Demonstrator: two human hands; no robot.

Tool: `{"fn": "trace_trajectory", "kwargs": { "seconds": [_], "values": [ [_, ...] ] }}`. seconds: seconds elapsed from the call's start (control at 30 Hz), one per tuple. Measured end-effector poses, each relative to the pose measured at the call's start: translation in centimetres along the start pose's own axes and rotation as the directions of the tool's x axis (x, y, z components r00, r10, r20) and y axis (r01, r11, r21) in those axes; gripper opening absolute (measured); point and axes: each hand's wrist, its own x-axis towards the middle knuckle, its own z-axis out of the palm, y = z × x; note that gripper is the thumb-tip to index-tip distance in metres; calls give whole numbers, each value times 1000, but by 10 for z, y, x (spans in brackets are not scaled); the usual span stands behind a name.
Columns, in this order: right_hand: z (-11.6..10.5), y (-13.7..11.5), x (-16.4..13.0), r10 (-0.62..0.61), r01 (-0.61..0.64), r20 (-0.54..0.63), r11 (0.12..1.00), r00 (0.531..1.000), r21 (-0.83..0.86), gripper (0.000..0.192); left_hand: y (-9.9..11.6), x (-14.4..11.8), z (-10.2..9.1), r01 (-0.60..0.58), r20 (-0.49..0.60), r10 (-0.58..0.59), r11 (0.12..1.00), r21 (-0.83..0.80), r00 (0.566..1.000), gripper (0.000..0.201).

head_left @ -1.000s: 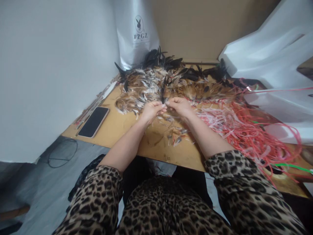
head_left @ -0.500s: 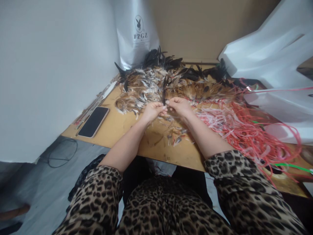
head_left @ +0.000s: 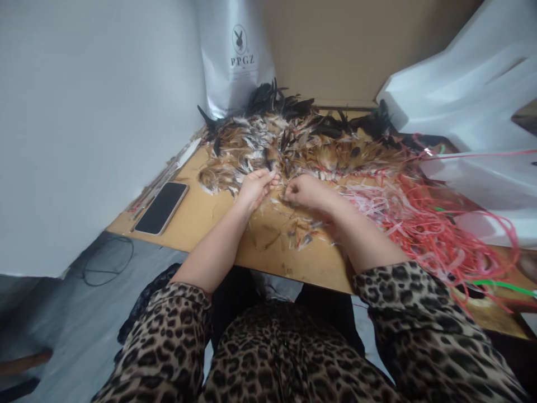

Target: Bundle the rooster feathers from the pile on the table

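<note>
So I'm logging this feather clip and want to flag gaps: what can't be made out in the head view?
- Left hand: fingertips pinch small feathers; how many is too small to tell.
- Right hand: curled knuckles hide what it grips.
- Feather pile: single feathers blur together.
- Red strips: the tangle runs behind the white bags at the right.
- Phone: screen dark, nothing readable.
- Table: near edge hidden by the leopard-print sleeves.

Leopard-print sleeves pushed up, matching leopard-print lap
</note>
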Motion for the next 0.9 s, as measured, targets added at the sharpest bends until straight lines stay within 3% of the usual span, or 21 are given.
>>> {"fn": "trace_trajectory", "kwargs": {
  "seconds": [0.13, 0.27, 0.37, 0.47, 0.53, 0.6, 0.67, 0.73, 0.8, 0.9],
  "values": [
    [3, -18, -7, 72, -44, 64, 933, 995, -357, 25, 0, 0, 0, 4, -8, -4, 1000, -9, 1000, 16],
    [8, -23, -7, 100, -62, 62, 893, 993, -446, 30, 0, -1, -1, 6, -3, -6, 1000, -12, 1000, 16],
    [8, -13, -3, 86, -69, 43, 949, 995, -309, 25, 0, 0, -1, 13, -13, -14, 999, -32, 1000, 15],
    [7, 5, 3, 46, -45, -12, 993, 999, 106, 17, 1, 1, 0, 27, -31, -29, 997, -78, 999, 13],
    [8, 17, 8, 134, -71, -108, 887, 985, 457, 16, 1, 1, 0, 49, -31, -53, 993, -103, 998, 10],
    [10, 25, 12, 257, -63, -156, 678, 954, 732, 20, 1, 0, 1, 93, -8, -95, 989, -115, 995, 7],
    [13, 27, 16, 330, -20, -149, 458, 932, 889, 25, 1, -1, 2, 156, 37, -152, 981, -117, 988, 5],
    [16, 25, 19, 356, 23, -138, 308, 924, 951, 30, 0, -3, 2, 213, 86, -204, 970, -116, 975, 2],
    [19, 20, 21, 366, 58, -148, 244, 919, 968, 32, -1, -4, 3, 253, 121, -239, 960, -117, 963, 4],
    [26, 12, 23, 377, 105, -187, 227, 907, 968, 33, -2, -5, 3, 280, 167, -257, 951, -131, 952, 9]
  ]
}}
